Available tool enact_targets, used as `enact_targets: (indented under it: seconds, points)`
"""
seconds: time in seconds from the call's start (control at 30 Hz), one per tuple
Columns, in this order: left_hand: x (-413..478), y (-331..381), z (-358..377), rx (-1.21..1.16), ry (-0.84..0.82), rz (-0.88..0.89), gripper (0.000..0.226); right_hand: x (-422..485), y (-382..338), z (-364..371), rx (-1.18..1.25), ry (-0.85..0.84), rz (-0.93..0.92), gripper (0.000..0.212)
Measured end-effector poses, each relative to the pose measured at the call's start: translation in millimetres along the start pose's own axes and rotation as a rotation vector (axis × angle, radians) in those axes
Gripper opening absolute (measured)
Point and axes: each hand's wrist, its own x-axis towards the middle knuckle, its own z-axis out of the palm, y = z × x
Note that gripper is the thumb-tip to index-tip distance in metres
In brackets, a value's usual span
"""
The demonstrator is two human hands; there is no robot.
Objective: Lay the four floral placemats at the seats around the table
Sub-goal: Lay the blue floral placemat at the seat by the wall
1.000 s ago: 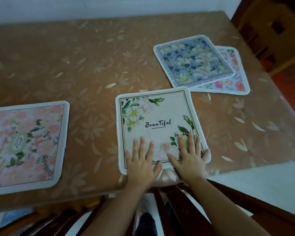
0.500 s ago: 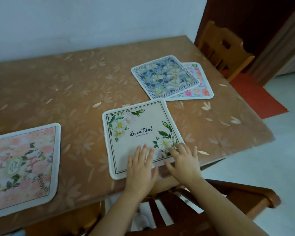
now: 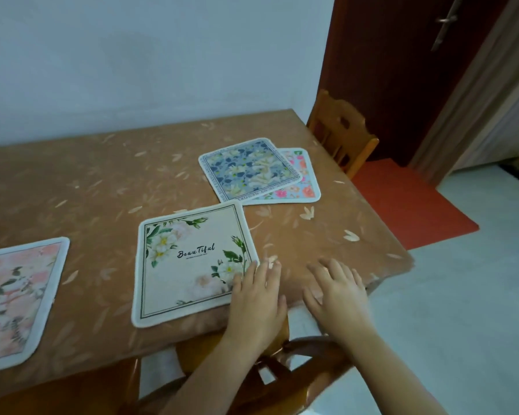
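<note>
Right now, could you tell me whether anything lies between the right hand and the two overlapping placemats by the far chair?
Nothing visible does: only bare tablecloth lies between the right hand and the blue placemat. The blue one does overlap the bright-flowered placemat, covering its left part.

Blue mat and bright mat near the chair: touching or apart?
Touching. The head view shows the blue mat overlapping the bright mat, no gap.
</note>
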Motion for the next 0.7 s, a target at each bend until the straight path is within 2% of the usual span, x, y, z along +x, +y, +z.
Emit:
enact_targets:
  seconds: [0.17, 0.4, 0.7]
  points:
    - [5, 72, 5, -0.010, 0.060, 0.021, 0.051, -19, 58, -35, 0.056, 0.116, -0.024, 0.035]
    - [11, 149, 14, -0.051, 0.080, 0.011, 0.050, -42, 136, -70, 0.084, 0.160, -0.036, 0.039]
    - [25, 185, 33, 0.016, 0.058, 0.007, 0.051, -37, 185, -86, 0.101, 0.147, -0.033, 0.038]
